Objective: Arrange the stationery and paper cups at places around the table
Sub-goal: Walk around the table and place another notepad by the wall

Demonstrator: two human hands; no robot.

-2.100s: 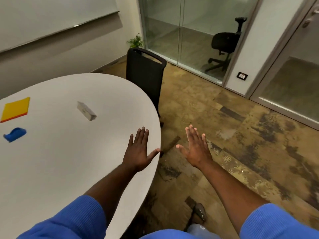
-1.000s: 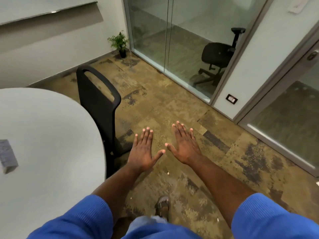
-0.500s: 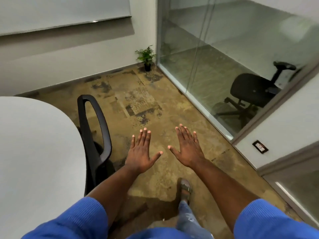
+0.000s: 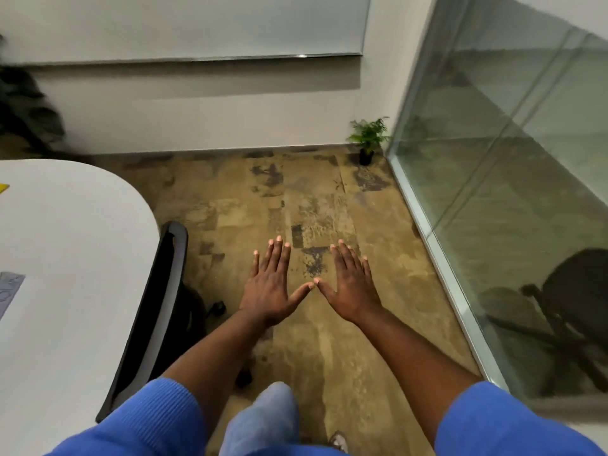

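Observation:
My left hand (image 4: 271, 284) and my right hand (image 4: 352, 286) are held out flat, palms down, over the floor to the right of the table, thumbs nearly touching. Both are empty with fingers spread. The white round table (image 4: 65, 258) fills the left side. A grey box (image 4: 8, 287) lies at the table's left edge of view, cut off by the frame. A yellow corner of a sticky-note pad (image 4: 3, 187) shows further back on the table. No paper cups are in view.
A black chair (image 4: 154, 311) is pushed against the table's right edge, beside my left arm. A glass partition (image 4: 493, 192) runs along the right. A small potted plant (image 4: 367, 139) stands in the far corner by the wall. Patterned carpet lies underfoot.
The view has swung to the left as I walk around the table; the chair has passed to my left side and the grey box and yellow pad came back into view. Hands stay empty.

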